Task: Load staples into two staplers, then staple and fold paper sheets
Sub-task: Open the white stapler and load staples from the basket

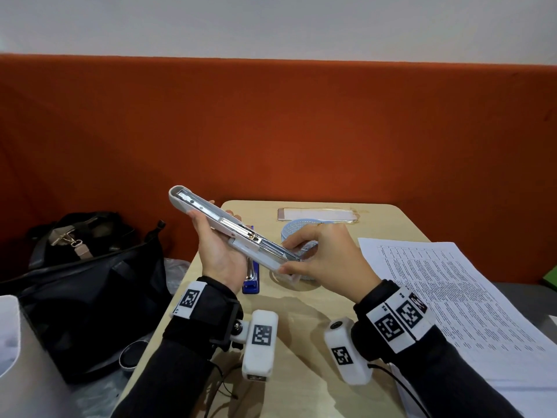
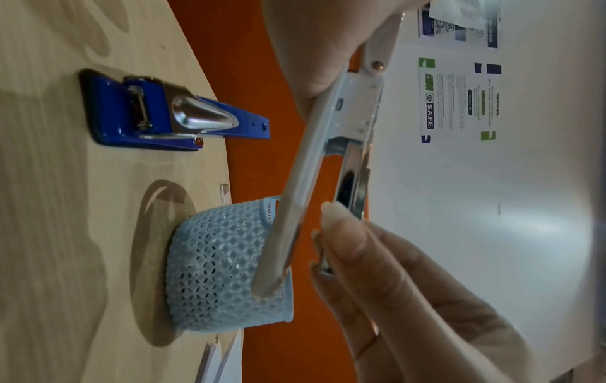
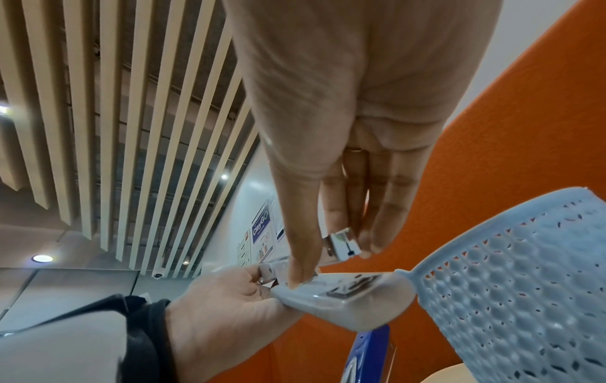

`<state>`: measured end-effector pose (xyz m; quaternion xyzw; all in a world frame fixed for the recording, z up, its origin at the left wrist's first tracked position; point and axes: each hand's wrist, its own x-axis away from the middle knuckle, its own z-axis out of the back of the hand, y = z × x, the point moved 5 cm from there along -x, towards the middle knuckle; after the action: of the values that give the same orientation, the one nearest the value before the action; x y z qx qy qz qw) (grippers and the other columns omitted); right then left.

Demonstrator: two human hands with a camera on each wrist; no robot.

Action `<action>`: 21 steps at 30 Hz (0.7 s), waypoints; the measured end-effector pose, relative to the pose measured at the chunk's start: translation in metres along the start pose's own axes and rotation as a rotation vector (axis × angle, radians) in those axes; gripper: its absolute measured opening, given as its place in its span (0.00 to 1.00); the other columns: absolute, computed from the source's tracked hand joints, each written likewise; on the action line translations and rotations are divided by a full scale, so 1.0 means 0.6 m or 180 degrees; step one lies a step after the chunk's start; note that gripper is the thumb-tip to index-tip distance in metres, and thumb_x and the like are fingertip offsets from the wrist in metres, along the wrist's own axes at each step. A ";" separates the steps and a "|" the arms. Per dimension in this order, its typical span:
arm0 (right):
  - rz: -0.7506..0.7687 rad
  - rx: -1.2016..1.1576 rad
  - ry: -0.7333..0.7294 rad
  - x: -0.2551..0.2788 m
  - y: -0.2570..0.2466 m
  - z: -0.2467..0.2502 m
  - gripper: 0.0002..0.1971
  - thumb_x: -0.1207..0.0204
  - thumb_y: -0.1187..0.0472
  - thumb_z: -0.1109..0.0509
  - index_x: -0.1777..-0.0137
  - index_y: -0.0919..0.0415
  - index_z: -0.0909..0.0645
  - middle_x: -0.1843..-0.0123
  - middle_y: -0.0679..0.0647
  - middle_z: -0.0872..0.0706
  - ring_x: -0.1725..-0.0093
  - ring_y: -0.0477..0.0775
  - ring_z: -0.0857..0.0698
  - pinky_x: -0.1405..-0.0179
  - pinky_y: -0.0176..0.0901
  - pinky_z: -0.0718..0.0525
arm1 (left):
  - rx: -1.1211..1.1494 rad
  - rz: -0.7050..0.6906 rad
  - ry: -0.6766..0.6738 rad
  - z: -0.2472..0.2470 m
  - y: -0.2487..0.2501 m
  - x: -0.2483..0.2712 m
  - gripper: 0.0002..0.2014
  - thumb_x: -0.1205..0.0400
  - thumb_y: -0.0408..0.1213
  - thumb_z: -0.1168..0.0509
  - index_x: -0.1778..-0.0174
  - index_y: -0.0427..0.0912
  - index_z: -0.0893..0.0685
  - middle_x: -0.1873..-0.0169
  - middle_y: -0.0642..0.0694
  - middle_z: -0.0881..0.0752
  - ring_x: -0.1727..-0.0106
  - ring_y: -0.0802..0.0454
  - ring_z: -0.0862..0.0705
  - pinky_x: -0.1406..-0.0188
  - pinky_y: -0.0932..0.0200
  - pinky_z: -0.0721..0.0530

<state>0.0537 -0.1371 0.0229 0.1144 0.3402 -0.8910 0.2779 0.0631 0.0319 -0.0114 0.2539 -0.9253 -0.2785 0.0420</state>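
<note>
A white stapler [image 1: 229, 227] is held up above the table, swung wide with its metal staple channel showing. My left hand [image 1: 217, 248] grips its upper half from below. My right hand [image 1: 319, 260] pinches the front end of the stapler [image 3: 341, 290], thumb on the white base and fingertips [image 2: 341, 228] on the metal magazine [image 3: 341, 243]. A blue stapler [image 1: 251, 276] lies flat on the table under the white one, seen well in the left wrist view as the blue stapler [image 2: 157, 114]. Printed paper sheets [image 1: 446, 297] lie at the right.
A pale blue perforated basket [image 2: 223, 272] stands on the wooden table [image 1: 301, 357] right behind my hands. A long clear-wrapped pack [image 1: 316, 214] lies at the far edge. A black bag [image 1: 84, 282] sits left of the table. An orange partition [image 1: 271, 131] rises behind.
</note>
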 end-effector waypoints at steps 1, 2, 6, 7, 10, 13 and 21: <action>0.0036 0.0073 -0.0042 0.000 0.001 -0.002 0.22 0.42 0.49 0.14 0.47 0.53 0.11 0.51 0.44 0.10 0.58 0.35 0.18 0.59 0.23 0.23 | 0.0026 0.0003 0.0015 0.000 0.002 0.000 0.21 0.14 0.62 0.53 0.49 0.51 0.22 0.60 0.49 0.23 0.59 0.53 0.23 0.56 0.58 0.22; 0.0075 0.0137 -0.0091 -0.001 0.002 -0.006 0.25 0.43 0.47 0.14 0.45 0.52 0.12 0.50 0.43 0.11 0.55 0.37 0.19 0.55 0.26 0.23 | 0.0059 0.0005 0.0015 0.000 0.004 0.000 0.21 0.14 0.62 0.53 0.50 0.51 0.23 0.60 0.49 0.23 0.60 0.53 0.23 0.56 0.57 0.22; 0.0148 0.0066 -0.0260 -0.002 0.007 -0.013 0.28 0.43 0.50 0.13 0.42 0.52 0.15 0.49 0.43 0.12 0.50 0.43 0.17 0.51 0.33 0.22 | 0.0182 0.0042 -0.0010 0.001 0.008 -0.001 0.21 0.14 0.62 0.53 0.50 0.51 0.24 0.62 0.48 0.23 0.62 0.52 0.23 0.58 0.56 0.21; 0.0160 0.0057 -0.0306 -0.001 0.008 -0.014 0.28 0.43 0.51 0.13 0.42 0.52 0.15 0.49 0.44 0.12 0.51 0.43 0.17 0.52 0.33 0.21 | 0.0226 0.0049 -0.0025 0.002 0.008 -0.002 0.20 0.14 0.62 0.53 0.49 0.51 0.24 0.63 0.48 0.23 0.62 0.52 0.23 0.58 0.55 0.22; 0.0072 0.0050 -0.0326 -0.001 0.016 -0.017 0.28 0.43 0.52 0.13 0.41 0.50 0.16 0.54 0.44 0.13 0.58 0.41 0.17 0.57 0.32 0.21 | 0.0290 0.0056 -0.0100 0.003 0.009 -0.005 0.20 0.14 0.62 0.52 0.48 0.51 0.23 0.63 0.48 0.23 0.62 0.52 0.22 0.56 0.55 0.22; 0.0066 0.0101 -0.0242 -0.003 0.021 -0.019 0.19 0.41 0.52 0.14 0.51 0.51 0.13 0.65 0.41 0.16 0.68 0.41 0.20 0.67 0.28 0.25 | 0.0224 0.0043 -0.0179 0.003 0.008 -0.008 0.20 0.15 0.62 0.51 0.47 0.52 0.23 0.64 0.49 0.23 0.63 0.53 0.22 0.57 0.55 0.21; 0.0220 -0.0161 0.0019 -0.005 0.017 -0.011 0.15 0.37 0.55 0.17 0.68 0.52 0.23 0.76 0.42 0.26 0.75 0.41 0.26 0.75 0.29 0.33 | -0.0709 -0.0250 -0.0751 -0.004 0.012 -0.012 0.30 0.33 0.61 0.30 0.39 0.48 0.16 0.55 0.54 0.17 0.57 0.59 0.18 0.57 0.58 0.17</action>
<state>0.0619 -0.1377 0.0134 0.1217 0.3592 -0.8717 0.3104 0.0664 0.0395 -0.0052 0.2492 -0.8766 -0.4086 -0.0500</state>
